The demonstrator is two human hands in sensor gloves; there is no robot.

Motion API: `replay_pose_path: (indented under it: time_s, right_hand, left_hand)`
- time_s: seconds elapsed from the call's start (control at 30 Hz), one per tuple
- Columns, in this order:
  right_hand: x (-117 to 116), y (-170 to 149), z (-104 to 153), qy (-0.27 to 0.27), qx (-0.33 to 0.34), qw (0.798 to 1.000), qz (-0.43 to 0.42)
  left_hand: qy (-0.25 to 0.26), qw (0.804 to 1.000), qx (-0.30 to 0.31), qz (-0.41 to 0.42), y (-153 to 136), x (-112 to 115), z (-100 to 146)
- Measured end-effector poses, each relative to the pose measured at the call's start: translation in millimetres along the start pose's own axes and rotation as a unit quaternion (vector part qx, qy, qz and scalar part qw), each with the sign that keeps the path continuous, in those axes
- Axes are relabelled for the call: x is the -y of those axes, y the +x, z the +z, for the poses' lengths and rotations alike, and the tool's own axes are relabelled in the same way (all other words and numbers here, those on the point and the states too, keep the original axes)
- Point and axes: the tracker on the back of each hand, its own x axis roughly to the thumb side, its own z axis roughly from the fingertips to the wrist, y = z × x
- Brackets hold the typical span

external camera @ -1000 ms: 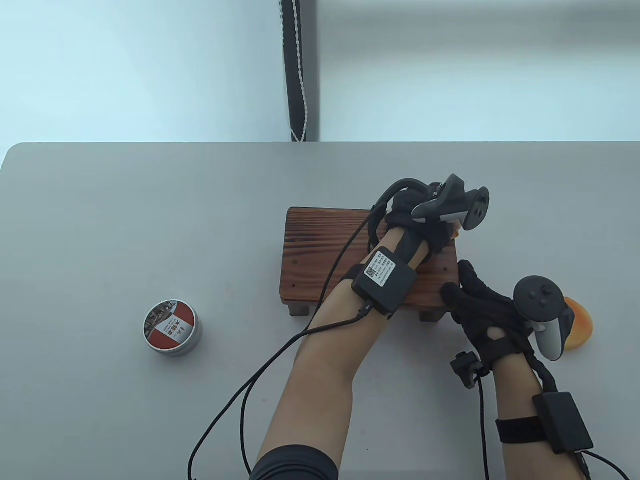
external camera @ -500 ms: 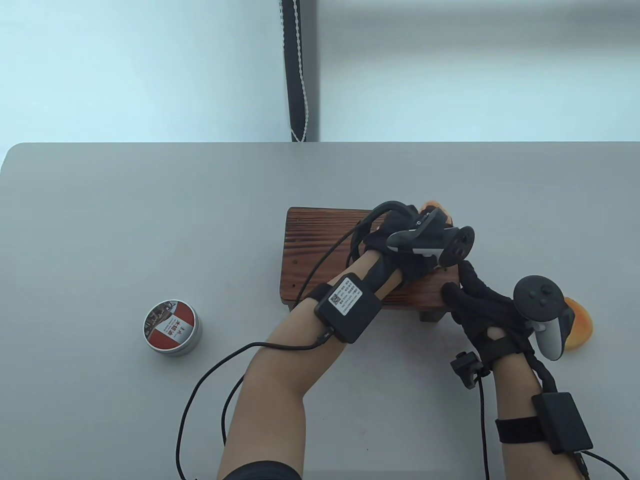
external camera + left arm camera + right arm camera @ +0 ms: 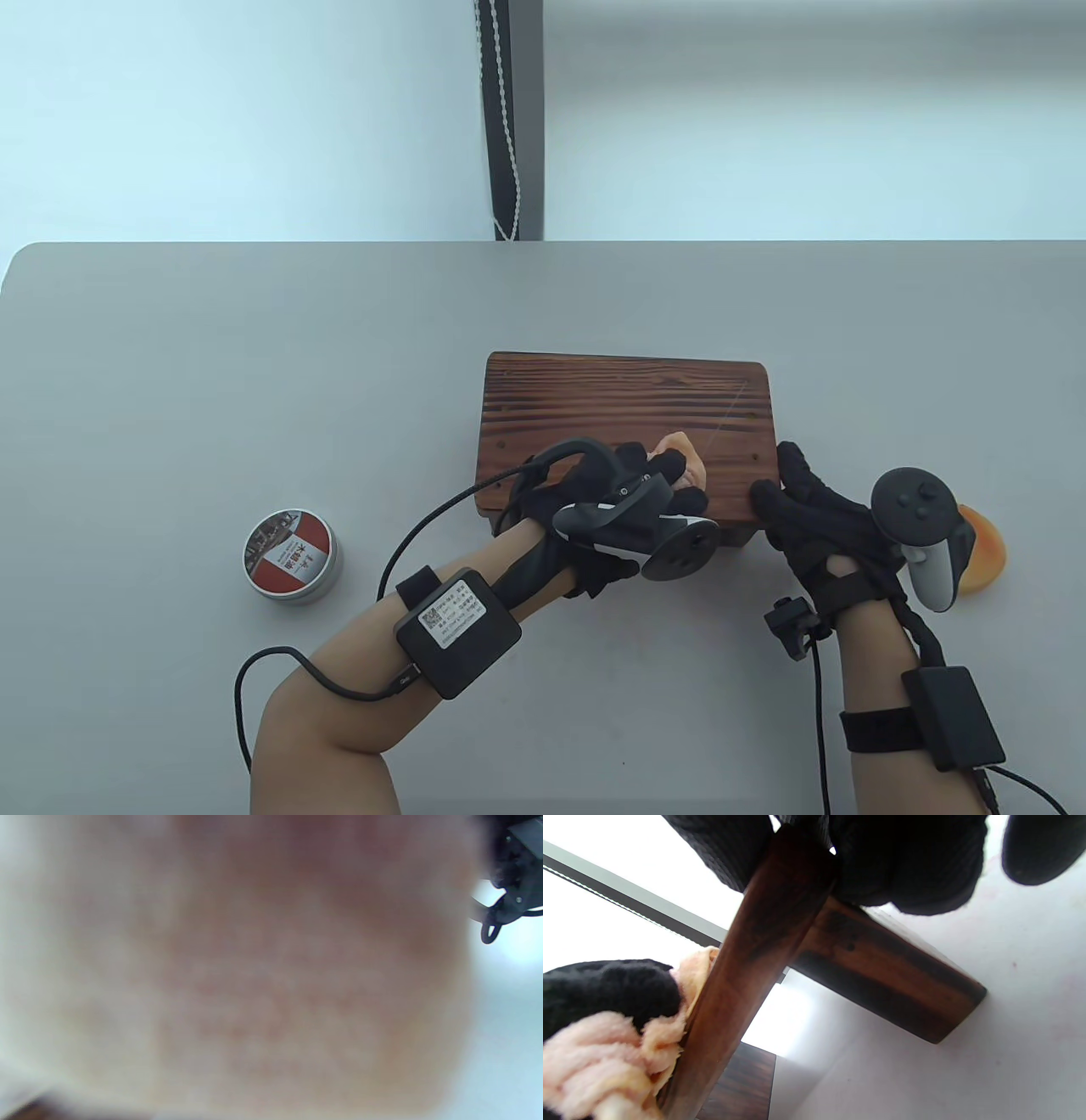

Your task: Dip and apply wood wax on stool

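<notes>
left hand: low centre of the table view, over the stool's near edge; its fingers are curled round a pale peach cloth and press it to the wood. The left wrist view is a blur of pale tan, probably the cloth right against the lens, so it adds nothing to this.

right hand: lower right of the table view, fingers lying straight against the stool's right end, thumb on the near corner; it steadies and grips nothing. In the right wrist view the gloved fingers sit over the edge of the stool top.

stool: centre of the table view, standing upright on the table, seat up. Its long axis runs left to right across the frame, and the grain runs the same way.

step in hand: rubbing wax into the seat. Done well, I judge, it means strokes along the grain, even pressure, overlapping passes, and the right hand bracing the stool against sliding.

wax tin: lower left of the table view, well apart from the stool, lid on.

orange object: far right, partly behind the right hand's tracker; what it is I cannot tell.
</notes>
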Motion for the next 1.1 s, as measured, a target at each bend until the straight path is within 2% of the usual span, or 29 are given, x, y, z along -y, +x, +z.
replay_pose_path:
  time_s: [0.13,0.3,0.43,0.6,0.7,0.83,0.97,1.1]
  right_hand:
    - [-0.2,-0.1,0.2,-0.001,0.000,1.000,-0.001]
    - [-0.4,0.0,0.5,-0.001,0.000,1.000,-0.002]
    - [-0.4,-0.3,0.5,-0.002,0.000,1.000,-0.003]
    - [-0.5,-0.3,0.5,-0.001,0.000,1.000,-0.003]
    - [-0.6,-0.4,0.4,-0.001,0.000,1.000,-0.003]
    - [-0.5,-0.3,0.2,0.001,0.001,1.000,-0.003]
    - [-0.2,-0.2,-0.1,0.003,0.002,1.000,-0.003]
    - [-0.4,-0.1,-0.1,0.001,0.003,1.000,-0.003]
  left_hand:
    - [0.006,1.000,-0.006,0.008,-2.9,-2.7,-23.3]
    - [0.010,0.999,-0.037,-0.004,-6.0,-11.9,-76.6]
    - [-0.008,0.993,-0.114,0.008,-17.7,-20.4,-127.1]
    - [-0.028,0.987,-0.158,0.019,-28.7,-27.1,-163.4]
    - [-0.030,0.987,-0.161,0.012,-26.4,-27.0,-165.8]
    - [-0.023,0.989,-0.142,-0.024,-16.5,-24.2,-153.4]
    - [-0.019,0.995,-0.100,0.000,-10.0,-20.8,-126.0]
    - [-0.002,0.996,-0.084,0.021,-9.4,-12.5,-94.5]
